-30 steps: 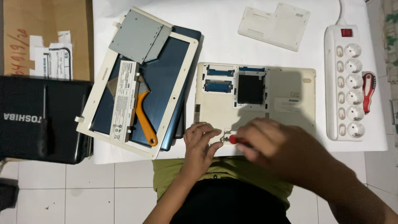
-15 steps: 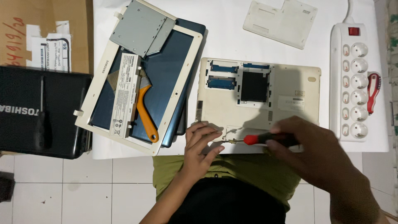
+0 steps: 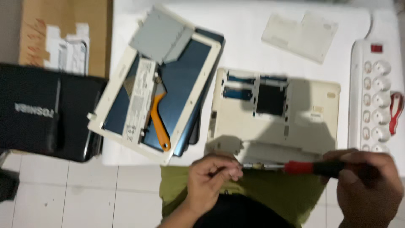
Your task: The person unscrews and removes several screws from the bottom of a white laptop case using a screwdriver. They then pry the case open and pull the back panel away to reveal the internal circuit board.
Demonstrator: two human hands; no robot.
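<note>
Screwdriver (image 3: 310, 167), red and black: my right hand (image 3: 368, 185) closed around its handle; my left hand (image 3: 211, 177) pinching its tip, beside cream laptop base (image 3: 312, 122) on white surface (image 3: 249, 38).

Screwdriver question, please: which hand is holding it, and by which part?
The right hand grips the screwdriver by its black and red handle. The left hand pinches at the shaft's tip; whether it holds a screw cannot be told.

White table (image 3: 244, 38) — cream laptop base (image 3: 303, 122), framed blue panel (image 3: 177, 84), cover plate (image 3: 300, 36), power strip (image 3: 375, 97).
</note>
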